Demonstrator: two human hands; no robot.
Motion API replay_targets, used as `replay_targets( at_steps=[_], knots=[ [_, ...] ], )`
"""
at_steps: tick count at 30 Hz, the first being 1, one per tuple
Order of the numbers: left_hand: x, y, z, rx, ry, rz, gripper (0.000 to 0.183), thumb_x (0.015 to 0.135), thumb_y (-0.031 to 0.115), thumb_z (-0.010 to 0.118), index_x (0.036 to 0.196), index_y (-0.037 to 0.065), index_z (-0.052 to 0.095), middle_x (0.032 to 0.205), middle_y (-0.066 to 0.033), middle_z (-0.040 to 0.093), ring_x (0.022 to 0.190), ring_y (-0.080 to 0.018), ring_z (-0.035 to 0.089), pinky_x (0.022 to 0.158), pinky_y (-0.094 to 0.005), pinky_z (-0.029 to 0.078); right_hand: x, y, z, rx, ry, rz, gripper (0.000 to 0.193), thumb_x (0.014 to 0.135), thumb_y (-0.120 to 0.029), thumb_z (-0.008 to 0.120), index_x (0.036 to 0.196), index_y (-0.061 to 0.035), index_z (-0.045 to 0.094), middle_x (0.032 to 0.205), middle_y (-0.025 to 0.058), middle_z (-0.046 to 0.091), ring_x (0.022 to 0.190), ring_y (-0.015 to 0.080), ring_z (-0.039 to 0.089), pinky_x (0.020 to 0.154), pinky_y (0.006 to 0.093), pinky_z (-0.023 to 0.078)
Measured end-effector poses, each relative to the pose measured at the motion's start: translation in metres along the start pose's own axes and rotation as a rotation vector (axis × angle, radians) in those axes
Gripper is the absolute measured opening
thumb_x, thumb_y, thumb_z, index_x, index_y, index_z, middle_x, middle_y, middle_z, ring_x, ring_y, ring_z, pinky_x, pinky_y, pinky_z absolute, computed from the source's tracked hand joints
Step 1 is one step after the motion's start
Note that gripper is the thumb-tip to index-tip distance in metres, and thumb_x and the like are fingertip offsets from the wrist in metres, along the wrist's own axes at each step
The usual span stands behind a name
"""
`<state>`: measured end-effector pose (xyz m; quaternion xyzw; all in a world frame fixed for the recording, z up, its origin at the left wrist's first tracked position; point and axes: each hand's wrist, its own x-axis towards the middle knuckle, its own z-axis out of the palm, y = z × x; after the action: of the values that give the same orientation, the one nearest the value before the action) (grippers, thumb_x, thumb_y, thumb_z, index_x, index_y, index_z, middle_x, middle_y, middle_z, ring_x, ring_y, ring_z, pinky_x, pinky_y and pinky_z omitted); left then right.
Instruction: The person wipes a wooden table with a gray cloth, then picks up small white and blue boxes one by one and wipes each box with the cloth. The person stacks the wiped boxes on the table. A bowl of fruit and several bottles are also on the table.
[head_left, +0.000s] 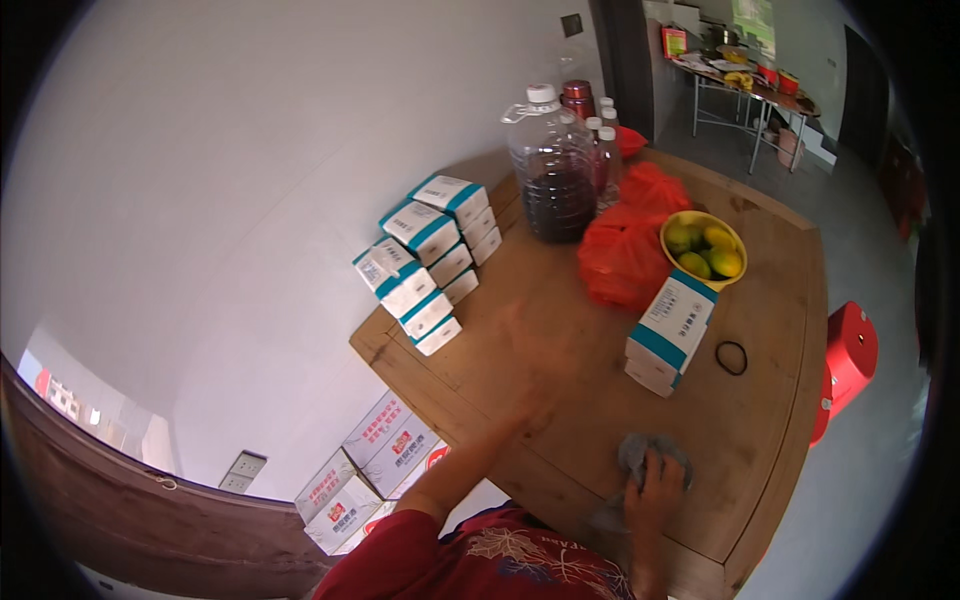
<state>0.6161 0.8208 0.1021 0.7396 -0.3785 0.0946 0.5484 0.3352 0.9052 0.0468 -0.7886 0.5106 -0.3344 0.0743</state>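
My right hand presses down on a crumpled grey cloth near the front edge of the wooden table. Its fingers are bent over the cloth. Over the middle of the tabletop my left hand is smeared by motion, so its fingers cannot be made out. To its left, against the wall, stand stacked white-and-teal boxes. A few more such boxes are piled right of the middle, with a black loop lying beside them.
Behind are a large clear jug of dark liquid, small bottles, red plastic bags and a yellow bowl of green and yellow fruit. Cartons stand on the floor at left. Red stools are at right.
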Motion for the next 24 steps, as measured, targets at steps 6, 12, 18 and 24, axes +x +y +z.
replay_targets(
  at_steps=[6, 12, 18, 24],
  knots=[
    [0.097, -0.040, -0.095, 0.523, 0.308, 0.072, 0.095, 0.059, 0.034, 0.083, 0.135, 0.010, 0.031, 0.133, -0.0222, 0.027, 0.124, -0.0378, 0.027, 0.100, -0.0499, 0.024, 0.004, -0.010, -0.003, -0.010, 0.015, 0.009, 0.044, 0.067, -0.009, 0.062, 0.110, -0.0059, 0.058, 0.106, 0.0181, 0.049, 0.097, 0.0390, 0.049, 0.082, 0.0488, 0.042],
    [0.147, -0.099, -0.122, 0.149, 0.225, -0.191, 0.098, 0.066, 0.052, 0.075, 0.138, 0.006, 0.028, 0.134, -0.0260, 0.025, 0.123, -0.0423, 0.031, 0.101, -0.0523, 0.029, -0.002, -0.005, 0.005, -0.055, 0.008, 0.068, 0.045, 0.068, -0.009, 0.062, 0.113, -0.0070, 0.057, 0.109, 0.0172, 0.050, 0.103, 0.0393, 0.049, 0.087, 0.0484, 0.042],
    [0.185, -0.136, -0.165, -0.554, -0.064, -0.486, 0.113, 0.063, 0.050, 0.077, 0.144, 0.004, 0.014, 0.142, -0.0286, 0.017, 0.128, -0.0416, 0.030, 0.107, -0.0473, 0.026, -0.002, -0.011, 0.010, -0.146, 0.059, 0.082, 0.044, 0.070, -0.011, 0.060, 0.113, -0.0056, 0.057, 0.106, 0.0181, 0.050, 0.099, 0.0398, 0.050, 0.086, 0.0501, 0.042],
    [0.207, -0.184, -0.176, -0.635, -0.224, -0.525, 0.110, 0.065, 0.057, 0.071, 0.144, 0.003, 0.016, 0.129, -0.0193, 0.045, 0.118, -0.0317, 0.044, 0.097, -0.0459, 0.034, -0.007, -0.012, 0.020, -0.215, 0.114, 0.088, 0.044, 0.073, -0.009, 0.060, 0.116, -0.0034, 0.054, 0.111, 0.0198, 0.049, 0.103, 0.0409, 0.048, 0.088, 0.0487, 0.041]
  ],
)
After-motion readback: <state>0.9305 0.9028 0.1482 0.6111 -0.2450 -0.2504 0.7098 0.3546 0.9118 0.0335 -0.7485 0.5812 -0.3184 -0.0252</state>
